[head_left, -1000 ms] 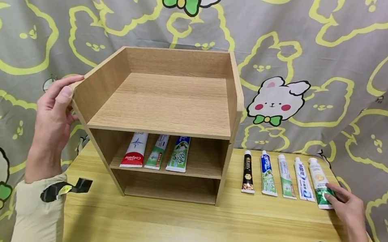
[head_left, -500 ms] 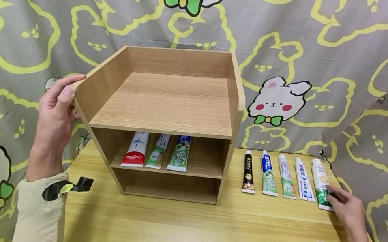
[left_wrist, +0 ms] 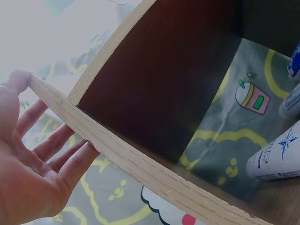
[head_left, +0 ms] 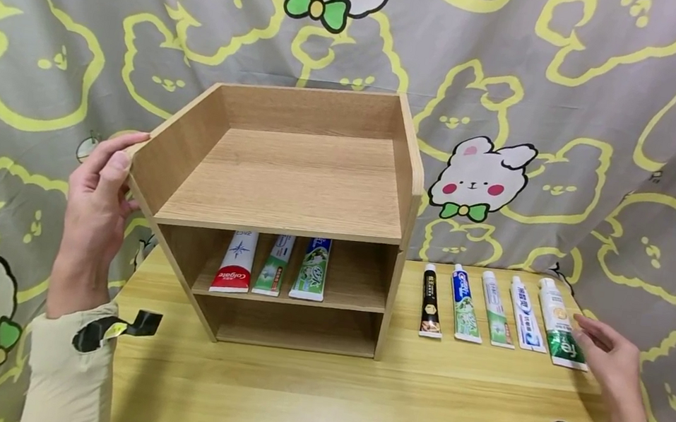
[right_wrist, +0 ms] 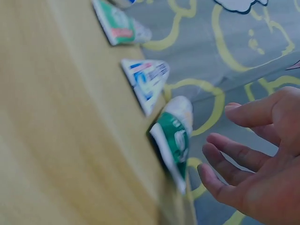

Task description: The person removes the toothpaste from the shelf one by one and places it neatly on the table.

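My left hand (head_left: 97, 197) grips the upper left side edge of a wooden desktop shelf (head_left: 291, 176), thumb at the front and fingers along the outside. In the left wrist view the fingers (left_wrist: 77, 164) lie against that side panel. My right hand (head_left: 611, 368) is beside a green and white toothpaste tube (head_left: 561, 326), the rightmost of a row on the table. The right wrist view shows a gap between this tube and the spread, slightly bent fingers (right_wrist: 236, 152). On the shelf's middle level lie a red and white Colgate tube (head_left: 236, 262) and two green and white tubes (head_left: 311, 271).
Left of the green tube lie a blue and white tube (head_left: 527, 314), a pale green tube (head_left: 498, 310), a blue and green tube (head_left: 467, 305) and a black tube (head_left: 431, 302). A patterned curtain (head_left: 510, 70) hangs behind the wooden table (head_left: 312, 407).
My right hand has let go of the green and white tube and moved slightly right of it. That tube now lies straighter in the row. The left hand keeps its hold.
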`<state>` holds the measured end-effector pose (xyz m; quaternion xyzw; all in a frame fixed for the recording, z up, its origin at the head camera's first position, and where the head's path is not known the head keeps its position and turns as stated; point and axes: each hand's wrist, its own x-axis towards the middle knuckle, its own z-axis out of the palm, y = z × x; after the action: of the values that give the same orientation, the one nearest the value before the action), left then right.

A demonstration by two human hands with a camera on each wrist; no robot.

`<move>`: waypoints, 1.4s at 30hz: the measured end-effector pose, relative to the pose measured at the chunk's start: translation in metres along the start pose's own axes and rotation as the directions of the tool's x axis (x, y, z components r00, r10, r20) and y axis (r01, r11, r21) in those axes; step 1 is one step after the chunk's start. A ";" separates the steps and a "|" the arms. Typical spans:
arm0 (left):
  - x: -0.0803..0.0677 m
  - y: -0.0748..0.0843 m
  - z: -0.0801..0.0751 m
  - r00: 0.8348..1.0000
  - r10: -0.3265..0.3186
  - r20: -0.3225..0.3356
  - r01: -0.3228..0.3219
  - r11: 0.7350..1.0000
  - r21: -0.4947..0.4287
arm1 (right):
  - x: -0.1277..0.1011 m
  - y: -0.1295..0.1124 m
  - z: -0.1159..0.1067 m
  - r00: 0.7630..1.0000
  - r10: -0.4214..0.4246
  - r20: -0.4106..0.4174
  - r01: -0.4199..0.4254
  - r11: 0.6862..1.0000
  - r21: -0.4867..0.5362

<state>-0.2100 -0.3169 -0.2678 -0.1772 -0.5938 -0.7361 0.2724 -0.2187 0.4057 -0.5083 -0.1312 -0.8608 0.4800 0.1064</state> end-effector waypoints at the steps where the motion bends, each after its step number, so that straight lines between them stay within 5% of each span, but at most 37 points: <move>1: 0.000 0.000 -0.001 1.000 -0.001 -0.001 0.001 1.000 -0.008 | -0.001 -0.004 0.000 1.000 -0.010 -0.005 0.010 1.000 0.005; 10: -0.002 0.002 -0.003 1.000 -0.006 -0.013 0.006 1.000 -0.005 | -0.010 -0.036 -0.005 0.995 -0.102 -0.011 0.102 0.976 0.192; 18: -0.001 0.002 -0.002 1.000 0.000 -0.010 0.000 1.000 -0.008 | -0.018 -0.056 -0.006 0.988 -0.151 -0.028 0.154 0.958 0.240; 29: 0.000 0.001 -0.001 1.000 0.005 -0.001 -0.005 1.000 -0.003 | -0.032 -0.086 -0.003 0.955 -0.294 -0.022 0.271 0.846 0.460; 33: 0.000 0.001 0.000 1.000 0.006 -0.002 -0.006 1.000 0.006 | -0.041 -0.100 -0.001 0.937 -0.349 -0.027 0.322 0.828 0.458; 42: 0.000 -0.001 0.001 1.000 0.002 -0.006 -0.002 1.000 -0.006 | -0.062 -0.135 0.004 0.893 -0.450 -0.024 0.438 0.854 0.281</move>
<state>-0.2104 -0.3162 -0.2683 -0.1764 -0.5908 -0.7380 0.2743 -0.1784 0.3138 -0.3987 0.0975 -0.7935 0.5616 0.2132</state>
